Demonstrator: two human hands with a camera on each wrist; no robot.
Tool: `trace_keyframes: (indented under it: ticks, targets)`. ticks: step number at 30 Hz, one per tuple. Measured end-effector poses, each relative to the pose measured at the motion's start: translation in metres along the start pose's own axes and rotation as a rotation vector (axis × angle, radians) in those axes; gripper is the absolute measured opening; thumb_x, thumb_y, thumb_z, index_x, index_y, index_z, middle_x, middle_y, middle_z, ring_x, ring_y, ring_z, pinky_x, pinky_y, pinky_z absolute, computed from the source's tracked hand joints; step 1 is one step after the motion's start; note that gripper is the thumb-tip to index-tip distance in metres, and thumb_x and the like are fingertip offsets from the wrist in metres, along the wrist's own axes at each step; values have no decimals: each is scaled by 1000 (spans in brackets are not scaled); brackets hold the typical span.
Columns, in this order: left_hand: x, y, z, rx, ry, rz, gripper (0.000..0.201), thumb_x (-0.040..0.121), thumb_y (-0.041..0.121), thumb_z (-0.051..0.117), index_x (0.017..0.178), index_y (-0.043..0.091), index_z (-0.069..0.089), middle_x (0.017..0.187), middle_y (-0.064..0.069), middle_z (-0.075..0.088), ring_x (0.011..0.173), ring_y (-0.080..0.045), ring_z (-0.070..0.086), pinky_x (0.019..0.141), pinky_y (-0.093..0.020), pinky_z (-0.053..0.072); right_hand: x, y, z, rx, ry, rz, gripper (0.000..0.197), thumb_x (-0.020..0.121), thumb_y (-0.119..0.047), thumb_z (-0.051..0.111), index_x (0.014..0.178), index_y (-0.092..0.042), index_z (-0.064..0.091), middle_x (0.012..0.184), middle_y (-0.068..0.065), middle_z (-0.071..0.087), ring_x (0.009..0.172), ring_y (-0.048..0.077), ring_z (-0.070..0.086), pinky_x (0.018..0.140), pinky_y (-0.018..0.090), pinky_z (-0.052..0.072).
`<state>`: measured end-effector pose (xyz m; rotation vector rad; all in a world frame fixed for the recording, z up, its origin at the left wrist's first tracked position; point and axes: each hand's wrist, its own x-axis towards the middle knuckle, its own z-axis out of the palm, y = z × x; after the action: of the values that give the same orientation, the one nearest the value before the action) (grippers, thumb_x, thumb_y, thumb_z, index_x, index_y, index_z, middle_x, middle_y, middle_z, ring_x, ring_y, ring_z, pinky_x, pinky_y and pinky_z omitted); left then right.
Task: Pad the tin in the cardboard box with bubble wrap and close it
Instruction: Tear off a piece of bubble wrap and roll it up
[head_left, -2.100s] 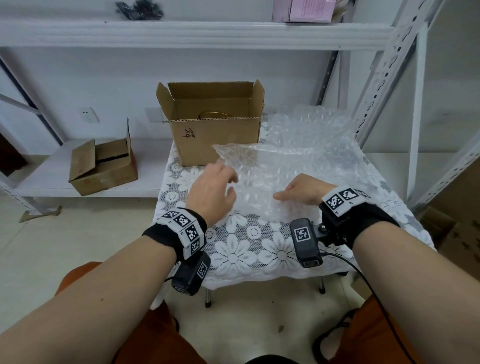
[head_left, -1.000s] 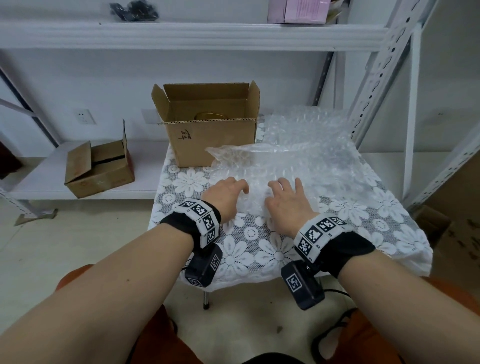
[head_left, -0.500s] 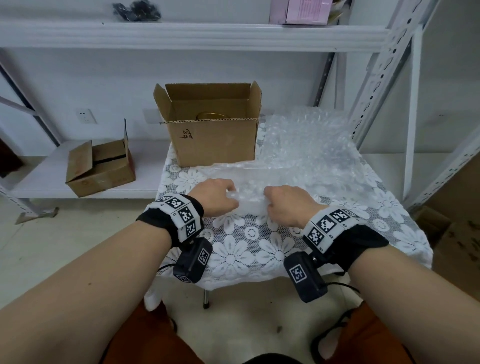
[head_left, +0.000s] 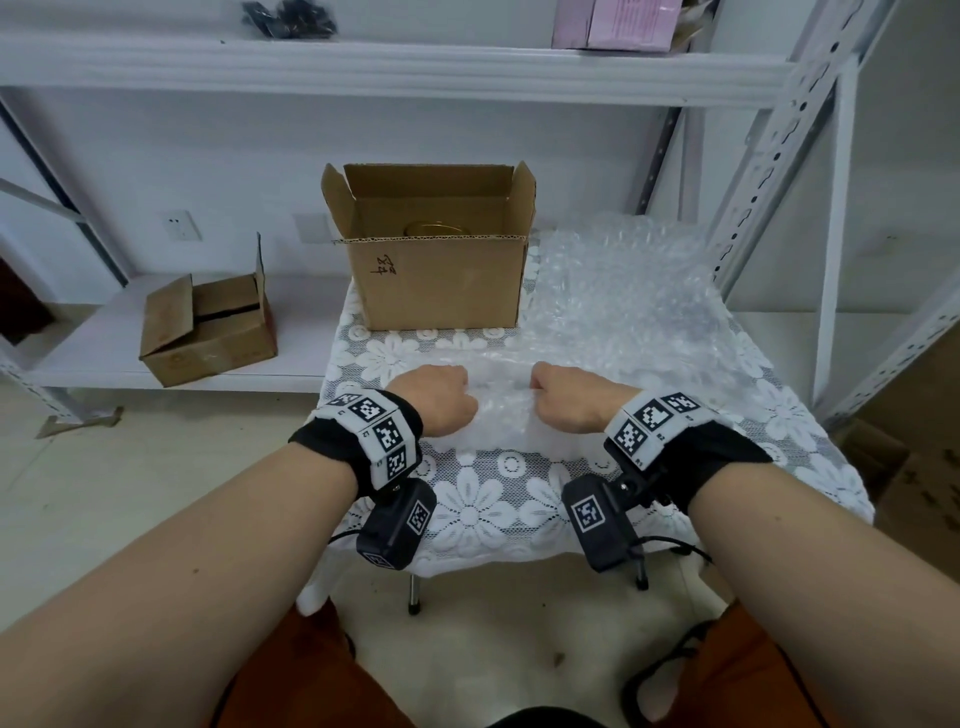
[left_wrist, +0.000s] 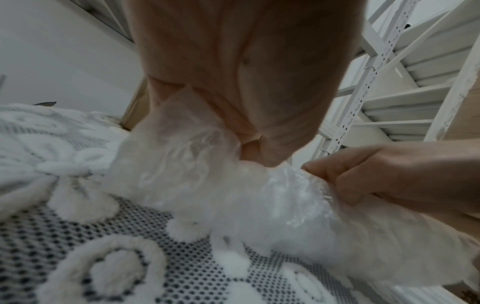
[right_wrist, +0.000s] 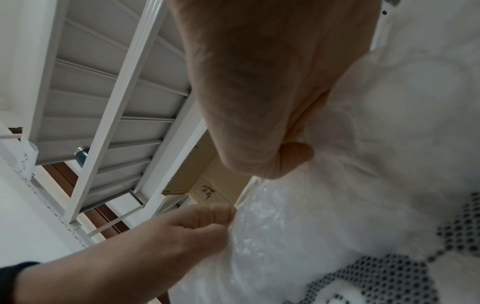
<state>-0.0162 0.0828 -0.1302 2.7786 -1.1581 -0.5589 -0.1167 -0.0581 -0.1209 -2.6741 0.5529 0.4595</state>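
Observation:
An open cardboard box (head_left: 441, 280) stands at the back of the small table, flaps up, and the gold rim of the tin (head_left: 435, 228) shows inside it. A clear sheet of bubble wrap (head_left: 501, 410) is bunched on the lace cloth in front of the box. My left hand (head_left: 434, 397) grips its left end with curled fingers, and my right hand (head_left: 569, 395) grips its right end. The left wrist view shows the bubble wrap (left_wrist: 207, 174) crumpled under my left hand (left_wrist: 249, 131). The right wrist view shows the bubble wrap (right_wrist: 363, 185) gathered in my right hand (right_wrist: 280, 144).
More bubble wrap (head_left: 618, 291) lies spread over the right back part of the table (head_left: 488, 519), beside the box. A second, smaller cardboard box (head_left: 208, 332) sits on the low shelf at left. White shelf uprights (head_left: 763, 140) rise at the right.
Both hands went from lying flat on the sheet to curling into fists round it. The raised fold of wrap has been pulled down and bunched between them, nearer to me.

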Motion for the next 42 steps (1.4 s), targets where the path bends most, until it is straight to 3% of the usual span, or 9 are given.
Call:
trace_keyframes:
  ticks: [6,9,13,18,23,28,31,35,42]
  targets:
    - [-1,-4,3,-72,461,250,23,88,6,53,106,18,61,111,0,58,110,-18,49,86,-26,40,5,6,7,-45,178,-35,33,89,-6,44,122,-9,43,121,11,51,106,26,51,86,36,46]
    - [-3,-1,5,-121,401,326,27,89,8,48,109,22,61,112,4,59,108,-14,49,84,-22,36,7,9,11,-93,282,-92,42,87,-4,50,128,-11,42,128,9,45,115,25,45,90,36,45]
    - [-4,-1,11,-12,181,295,46,84,31,61,128,31,49,131,4,51,120,-16,40,100,-36,39,10,9,17,-196,411,-143,46,87,-2,52,131,-12,43,129,9,47,116,26,45,91,36,44]
    - [-3,-1,16,75,193,266,53,86,24,64,134,31,44,138,3,47,123,-20,40,103,-40,37,5,6,19,-268,639,-323,14,87,-6,53,99,-9,59,103,7,56,96,22,46,82,30,40]
    - [-3,2,13,38,144,199,50,93,22,56,140,29,38,145,1,42,130,-21,36,106,-42,34,-4,4,20,-318,362,-308,38,84,-41,57,114,-19,52,111,-1,52,107,18,45,98,35,34]
    - [-4,6,10,-11,80,183,52,95,16,48,143,30,33,149,0,36,135,-21,30,110,-42,31,-10,11,21,-402,308,-256,42,83,-11,55,124,-17,48,118,1,52,114,20,46,106,36,30]
    - [-7,8,5,-38,43,169,52,92,16,48,140,31,36,145,-1,41,130,-21,35,105,-40,36,-14,6,15,-334,271,-252,41,84,-13,55,124,-16,49,116,1,57,110,21,51,103,35,33]
    - [-9,12,-5,-31,0,145,40,92,27,43,132,24,44,127,-6,57,104,-21,53,88,-34,45,-18,-2,3,-153,187,-185,36,84,-15,54,120,-16,50,109,4,61,91,19,52,79,29,39]
    - [-9,14,-9,6,-13,119,41,96,29,35,134,18,47,135,-7,52,119,-24,50,95,-35,41,-10,0,-1,87,89,-113,36,84,-11,48,120,-16,50,108,2,56,97,21,53,78,29,42]
